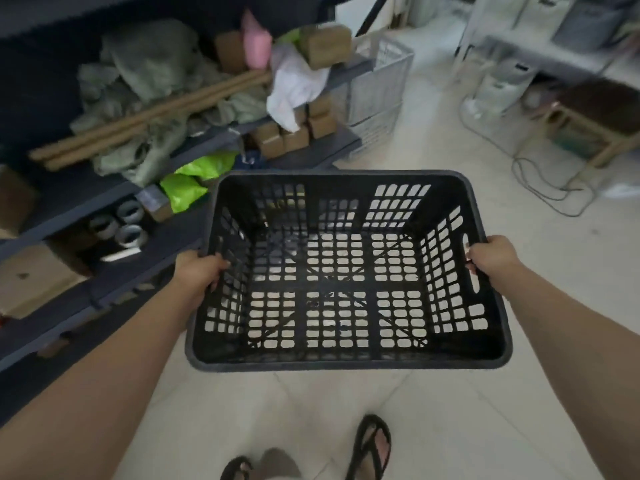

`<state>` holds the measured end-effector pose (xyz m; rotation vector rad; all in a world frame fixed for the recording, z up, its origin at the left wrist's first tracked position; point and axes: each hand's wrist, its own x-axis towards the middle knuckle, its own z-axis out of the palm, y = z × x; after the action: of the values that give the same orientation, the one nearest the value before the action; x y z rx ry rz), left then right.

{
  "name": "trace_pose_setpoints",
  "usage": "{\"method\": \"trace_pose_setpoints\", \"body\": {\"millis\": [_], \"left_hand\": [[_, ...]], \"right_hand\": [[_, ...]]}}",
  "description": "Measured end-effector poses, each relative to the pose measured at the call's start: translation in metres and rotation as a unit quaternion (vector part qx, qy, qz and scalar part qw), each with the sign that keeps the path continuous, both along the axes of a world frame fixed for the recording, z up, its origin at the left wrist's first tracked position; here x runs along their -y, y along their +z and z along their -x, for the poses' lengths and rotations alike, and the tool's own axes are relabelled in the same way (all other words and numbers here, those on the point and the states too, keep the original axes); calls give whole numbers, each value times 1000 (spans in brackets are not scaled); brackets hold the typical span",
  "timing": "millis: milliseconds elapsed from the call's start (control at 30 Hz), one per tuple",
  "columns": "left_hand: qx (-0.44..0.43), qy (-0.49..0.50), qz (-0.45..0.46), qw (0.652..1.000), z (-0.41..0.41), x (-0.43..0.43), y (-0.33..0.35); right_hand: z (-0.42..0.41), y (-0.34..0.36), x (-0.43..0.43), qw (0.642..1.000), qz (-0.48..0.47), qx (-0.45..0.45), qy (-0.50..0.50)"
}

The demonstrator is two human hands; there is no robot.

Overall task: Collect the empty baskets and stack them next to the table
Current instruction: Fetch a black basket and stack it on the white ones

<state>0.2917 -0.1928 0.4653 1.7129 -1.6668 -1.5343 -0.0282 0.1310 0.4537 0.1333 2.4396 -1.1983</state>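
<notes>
Item 1. Black slatted basket [346,363], rectangular, empty; recorded at the centre of the frame, carried open side up. The pale tiled floor [450,410] was seen through the holes in its base.

Item 2. Left hand [199,271], noted at the basket's left rim, fingers curled over the edge and clasped on it.

Item 3. Right hand [491,258], noted at the right rim by the handle slot, fingers wrapped round the edge in a firm grasp.

Item 4. Dark shelving unit [69,199], left side of the frame. Listed on it: green sacks [149,64], long cardboard tubes [156,112], a white cloth [298,84], brown wrapped blocks [294,133], a lime-green bag [194,178], rolls of tape [130,223].

Item 5. Pale mesh crate [381,81], set on the floor at upper centre, just beside the end of the shelving.

Item 6. Loose cables [540,181] and a wooden stool [595,126], upper right.

Item 7. Sandalled feet [372,445], bottom centre, below the basket.
</notes>
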Motion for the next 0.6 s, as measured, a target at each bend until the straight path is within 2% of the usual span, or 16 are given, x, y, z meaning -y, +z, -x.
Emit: {"method": "trace_pose_setpoints", "body": {"millis": [167, 300, 600], "left_hand": [[-5, -61, 16, 998, 134, -44, 18], [-9, -110, 25, 994, 237, -56, 22], [-17, -160, 55, 985, 482, -17, 12]], "right_hand": [[95, 18, -73, 992, -6, -84, -91], [164, 24, -105, 981, -8, -106, -163], [355, 21, -100, 963, 14, -122, -241]]}}
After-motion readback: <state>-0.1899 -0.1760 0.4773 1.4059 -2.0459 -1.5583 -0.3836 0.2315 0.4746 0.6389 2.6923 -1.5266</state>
